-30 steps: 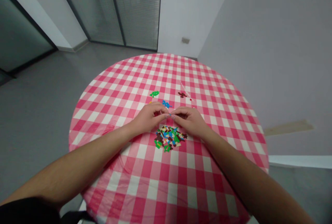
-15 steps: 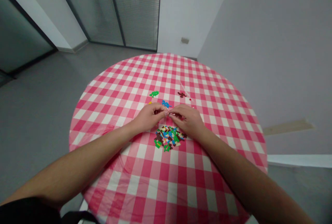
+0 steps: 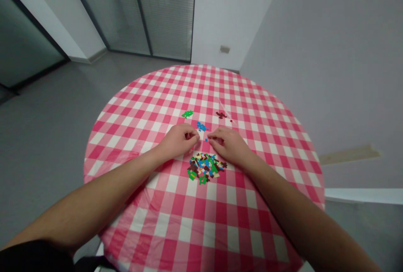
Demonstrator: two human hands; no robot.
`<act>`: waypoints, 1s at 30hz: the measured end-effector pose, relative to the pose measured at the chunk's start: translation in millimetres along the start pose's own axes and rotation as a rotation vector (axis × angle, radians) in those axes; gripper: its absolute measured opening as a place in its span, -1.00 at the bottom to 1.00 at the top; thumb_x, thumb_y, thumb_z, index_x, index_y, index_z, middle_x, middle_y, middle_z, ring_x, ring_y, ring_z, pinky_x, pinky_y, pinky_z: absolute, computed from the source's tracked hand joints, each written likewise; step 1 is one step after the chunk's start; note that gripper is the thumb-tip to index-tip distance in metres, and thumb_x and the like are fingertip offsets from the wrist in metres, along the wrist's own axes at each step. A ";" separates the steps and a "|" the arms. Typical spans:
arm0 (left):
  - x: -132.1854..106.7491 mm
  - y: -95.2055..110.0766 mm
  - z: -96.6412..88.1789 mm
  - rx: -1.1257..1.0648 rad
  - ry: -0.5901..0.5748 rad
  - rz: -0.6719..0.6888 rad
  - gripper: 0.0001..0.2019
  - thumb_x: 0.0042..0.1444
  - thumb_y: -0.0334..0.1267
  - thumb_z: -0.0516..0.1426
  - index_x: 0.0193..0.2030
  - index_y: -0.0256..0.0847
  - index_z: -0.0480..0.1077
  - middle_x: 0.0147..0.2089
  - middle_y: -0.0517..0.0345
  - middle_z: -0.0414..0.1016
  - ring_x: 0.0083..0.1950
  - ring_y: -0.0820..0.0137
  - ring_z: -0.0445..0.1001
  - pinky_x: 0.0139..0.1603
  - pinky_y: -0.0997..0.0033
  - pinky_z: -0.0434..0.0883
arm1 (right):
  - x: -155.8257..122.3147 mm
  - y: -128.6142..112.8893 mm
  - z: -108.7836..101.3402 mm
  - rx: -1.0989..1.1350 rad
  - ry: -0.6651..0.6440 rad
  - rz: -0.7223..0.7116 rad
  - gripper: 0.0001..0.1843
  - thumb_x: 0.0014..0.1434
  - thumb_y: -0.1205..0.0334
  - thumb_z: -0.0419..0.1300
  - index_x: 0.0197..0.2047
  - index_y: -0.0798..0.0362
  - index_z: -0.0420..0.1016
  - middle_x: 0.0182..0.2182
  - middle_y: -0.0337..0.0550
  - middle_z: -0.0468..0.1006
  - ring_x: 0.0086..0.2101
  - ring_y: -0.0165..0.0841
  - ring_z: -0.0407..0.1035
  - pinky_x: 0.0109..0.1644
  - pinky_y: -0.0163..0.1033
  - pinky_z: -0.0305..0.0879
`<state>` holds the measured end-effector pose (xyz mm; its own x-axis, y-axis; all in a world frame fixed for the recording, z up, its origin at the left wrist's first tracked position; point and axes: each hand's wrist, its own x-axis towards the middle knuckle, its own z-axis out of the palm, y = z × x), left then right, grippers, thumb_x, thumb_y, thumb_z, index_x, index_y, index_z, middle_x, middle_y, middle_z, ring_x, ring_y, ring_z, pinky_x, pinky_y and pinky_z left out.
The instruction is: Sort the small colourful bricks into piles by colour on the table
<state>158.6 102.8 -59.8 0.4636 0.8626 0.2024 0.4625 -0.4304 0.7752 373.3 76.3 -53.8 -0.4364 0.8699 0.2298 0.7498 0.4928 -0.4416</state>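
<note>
Beside the brick pile (image 3: 206, 168) | left hand (image 3: 179, 141), right hand (image 3: 228, 146) half-curled | grip contents hidden

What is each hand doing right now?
Left hand: curled closed; anything held is hidden.
Right hand: curled closed; anything held is hidden.

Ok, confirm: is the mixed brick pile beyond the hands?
No, the multicoloured pile of tiny plastic bricks lies nearer the person than the left hand and right hand.

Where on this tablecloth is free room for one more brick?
The checked tablecloth is free between the green bricks and the brown bricks, and below the mixed brick pile. It is crowded at that pile and around the left hand and right hand.
</note>
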 end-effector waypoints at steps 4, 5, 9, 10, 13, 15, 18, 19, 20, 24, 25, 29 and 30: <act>0.0 -0.1 -6.9 0.070 -0.121 0.112 -0.85 0.05 -0.43 0.10 -0.48 -0.22 0.45 -0.43 0.16 0.48 -0.33 0.39 0.43 -0.28 0.41 0.28 | -3.0 2.3 -3.8 -0.008 -0.033 -0.098 -0.77 0.21 0.40 0.14 -0.20 0.08 0.63 -0.24 -0.04 0.61 -0.21 -0.25 0.45 -0.08 -0.14 0.36; 0.2 -0.1 -8.4 0.083 -0.149 0.133 -0.85 0.05 -0.44 0.10 -0.48 -0.22 0.44 -0.44 0.17 0.48 -0.33 0.39 0.43 -0.27 0.41 0.28 | -3.7 2.7 -3.6 -0.025 -0.053 -0.121 -0.77 0.21 0.40 0.13 -0.20 0.08 0.63 -0.22 -0.03 0.61 -0.19 -0.24 0.44 -0.07 -0.13 0.35; 1.0 -0.2 -11.7 0.108 -0.168 0.127 -0.83 0.05 -0.44 0.10 -0.51 -0.23 0.43 -0.48 0.18 0.47 -0.38 0.41 0.40 -0.31 0.42 0.27 | -4.6 1.6 0.2 -0.118 -0.105 -0.108 -0.72 0.27 0.36 0.09 -0.07 0.11 0.61 -0.18 0.03 0.56 -0.15 -0.21 0.41 -0.07 -0.12 0.33; 1.2 -0.4 -11.9 0.107 -0.164 0.115 -0.84 0.04 -0.44 0.10 -0.51 -0.23 0.43 -0.48 0.18 0.47 -0.39 0.42 0.40 -0.32 0.43 0.27 | -4.3 0.7 1.3 -0.142 -0.115 -0.092 -0.70 0.28 0.36 0.08 -0.03 0.12 0.59 -0.19 0.04 0.54 -0.15 -0.21 0.40 -0.09 -0.13 0.32; 1.1 -1.1 -11.6 0.084 -0.184 0.097 -0.85 0.05 -0.42 0.11 -0.46 -0.24 0.48 -0.44 0.16 0.51 -0.37 0.42 0.43 -0.31 0.44 0.29 | -3.0 -3.3 3.4 -0.209 -0.134 -0.053 -0.67 0.33 0.32 0.03 0.05 0.11 0.54 -0.22 0.03 0.50 -0.19 -0.24 0.37 -0.14 -0.18 0.28; 1.0 -1.4 -11.0 0.062 -0.215 0.097 -0.86 0.06 -0.41 0.11 -0.42 -0.24 0.51 -0.41 0.15 0.54 -0.35 0.41 0.46 -0.29 0.44 0.32 | -1.7 -6.2 4.1 -0.254 -0.144 -0.026 -0.65 0.36 0.29 0.00 0.08 0.09 0.52 -0.24 0.00 0.47 -0.22 -0.26 0.36 -0.18 -0.21 0.25; 0.9 -0.9 -10.4 0.045 -0.245 0.111 -0.85 0.06 -0.42 0.11 -0.39 -0.25 0.52 -0.38 0.13 0.56 -0.33 0.41 0.48 -0.26 0.43 0.35 | 0.2 -9.0 4.8 -0.303 -0.167 0.004 -0.65 0.38 0.25 -0.02 0.10 0.07 0.49 -0.25 -0.01 0.46 -0.26 -0.28 0.35 -0.22 -0.23 0.22; 0.8 -0.5 -10.4 0.040 -0.248 0.119 -0.85 0.07 -0.42 0.11 -0.38 -0.25 0.53 -0.38 0.13 0.57 -0.33 0.40 0.49 -0.25 0.43 0.36 | 0.8 -9.2 4.7 -0.311 -0.171 0.010 -0.65 0.38 0.24 -0.02 0.10 0.07 0.48 -0.24 -0.01 0.47 -0.26 -0.28 0.35 -0.23 -0.23 0.22; 0.8 -0.1 -10.4 0.033 -0.249 0.129 -0.85 0.08 -0.41 0.12 -0.38 -0.25 0.54 -0.37 0.12 0.57 -0.32 0.40 0.49 -0.24 0.42 0.37 | 1.2 -9.2 4.0 -0.311 -0.173 0.012 -0.65 0.38 0.24 -0.01 0.10 0.08 0.48 -0.23 0.00 0.47 -0.26 -0.27 0.36 -0.23 -0.23 0.23; 0.6 0.2 -11.2 0.005 -0.227 0.185 -0.86 0.13 -0.39 0.14 -0.34 -0.23 0.55 -0.34 0.13 0.58 -0.29 0.42 0.50 -0.19 0.42 0.38 | 0.1 -5.9 -7.5 -0.182 -0.175 -0.038 -0.71 0.34 0.28 0.04 -0.01 0.06 0.56 -0.24 -0.02 0.53 -0.22 -0.27 0.40 -0.19 -0.24 0.25; 0.6 0.0 -11.5 0.003 -0.218 0.199 -0.87 0.13 -0.39 0.14 -0.34 -0.23 0.54 -0.34 0.14 0.58 -0.29 0.42 0.50 -0.19 0.42 0.38 | -1.0 -4.6 -12.5 -0.116 -0.189 -0.056 -0.73 0.31 0.31 0.07 -0.08 0.05 0.59 -0.25 -0.05 0.56 -0.23 -0.29 0.42 -0.18 -0.25 0.26; 0.6 -0.5 -11.7 0.000 -0.188 0.244 -0.88 0.15 -0.38 0.16 -0.35 -0.22 0.54 -0.35 0.15 0.57 -0.29 0.43 0.50 -0.20 0.43 0.38 | -6.1 0.7 -30.8 0.106 -0.351 -0.114 -0.79 0.18 0.38 0.17 -0.24 0.03 0.64 -0.35 -0.15 0.62 -0.35 -0.37 0.45 -0.24 -0.28 0.27; 0.5 -0.5 -11.1 -0.006 -0.188 0.252 -0.87 0.16 -0.37 0.16 -0.35 -0.22 0.54 -0.35 0.14 0.57 -0.29 0.43 0.50 -0.20 0.43 0.38 | -7.0 1.8 -32.9 0.133 -0.382 -0.111 -0.79 0.15 0.40 0.18 -0.25 0.03 0.65 -0.36 -0.16 0.63 -0.36 -0.38 0.45 -0.25 -0.29 0.28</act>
<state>150.2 106.4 -53.5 0.6953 0.6641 0.2748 0.3107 -0.6225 0.7183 394.1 71.8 -27.6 -0.6832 0.7289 -0.0450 0.6276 0.5546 -0.5464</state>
